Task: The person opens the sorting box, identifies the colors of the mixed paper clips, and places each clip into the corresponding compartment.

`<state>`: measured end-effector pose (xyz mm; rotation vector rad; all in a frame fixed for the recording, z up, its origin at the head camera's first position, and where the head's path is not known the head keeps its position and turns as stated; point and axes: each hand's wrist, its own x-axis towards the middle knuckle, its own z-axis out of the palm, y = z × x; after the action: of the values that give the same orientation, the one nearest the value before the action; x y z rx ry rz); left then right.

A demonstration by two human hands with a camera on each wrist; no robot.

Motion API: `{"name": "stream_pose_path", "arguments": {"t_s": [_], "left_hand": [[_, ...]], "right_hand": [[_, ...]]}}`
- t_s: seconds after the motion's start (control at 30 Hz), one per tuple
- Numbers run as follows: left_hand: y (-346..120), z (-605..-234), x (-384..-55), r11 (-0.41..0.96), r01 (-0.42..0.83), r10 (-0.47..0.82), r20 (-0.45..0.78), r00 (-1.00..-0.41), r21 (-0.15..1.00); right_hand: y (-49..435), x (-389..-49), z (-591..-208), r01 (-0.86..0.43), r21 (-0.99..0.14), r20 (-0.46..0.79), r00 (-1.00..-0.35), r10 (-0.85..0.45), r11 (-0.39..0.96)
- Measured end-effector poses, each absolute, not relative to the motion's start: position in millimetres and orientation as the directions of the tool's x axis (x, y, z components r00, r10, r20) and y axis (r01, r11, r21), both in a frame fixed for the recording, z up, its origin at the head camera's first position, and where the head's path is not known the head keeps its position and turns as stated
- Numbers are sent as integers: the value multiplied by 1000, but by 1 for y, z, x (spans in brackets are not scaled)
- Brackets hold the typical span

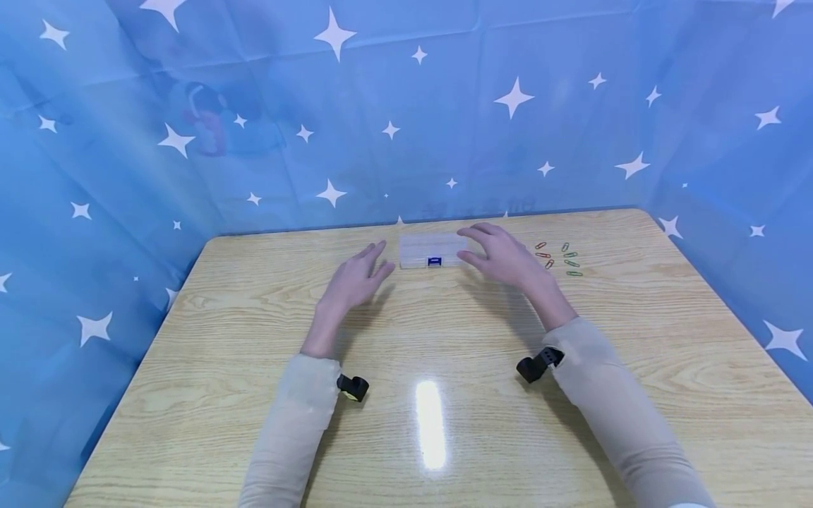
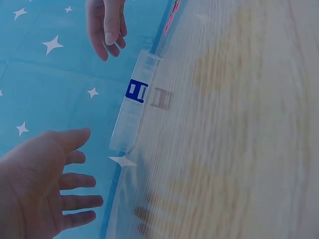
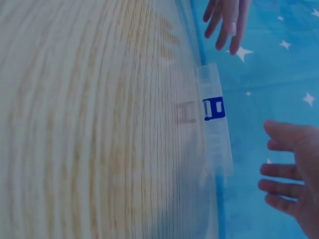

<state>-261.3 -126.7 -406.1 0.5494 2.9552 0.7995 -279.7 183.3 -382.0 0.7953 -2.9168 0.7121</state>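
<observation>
A clear plastic box (image 1: 416,248) with a blue latch (image 1: 435,262) on its front lies near the table's far edge. My left hand (image 1: 352,281) hovers just left of the box, fingers spread and apart from it. On the other side, my right hand (image 1: 502,255) is held over the box's right end, its fingers loosely extended; in the right wrist view a gap shows between them and the box. Neither hand holds anything. Several red paper clips (image 1: 543,255) and green paper clips (image 1: 571,264) lie on the table to the right of my right hand.
The wooden table (image 1: 254,303) has a bright light reflection (image 1: 430,423) in its middle. A blue curtain (image 1: 406,106) with white stars stands behind the far edge and along both sides. Each wrist carries a small black camera (image 1: 353,387).
</observation>
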Motion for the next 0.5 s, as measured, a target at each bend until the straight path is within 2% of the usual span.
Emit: {"name": "stream_pose_path", "arguments": {"t_s": [0.5], "left_hand": [[-117,-410,-271,744,315,352,55,-934,589]], "right_hand": [[169,-283,-386,-522,-488,167,-843,-512,700]]}}
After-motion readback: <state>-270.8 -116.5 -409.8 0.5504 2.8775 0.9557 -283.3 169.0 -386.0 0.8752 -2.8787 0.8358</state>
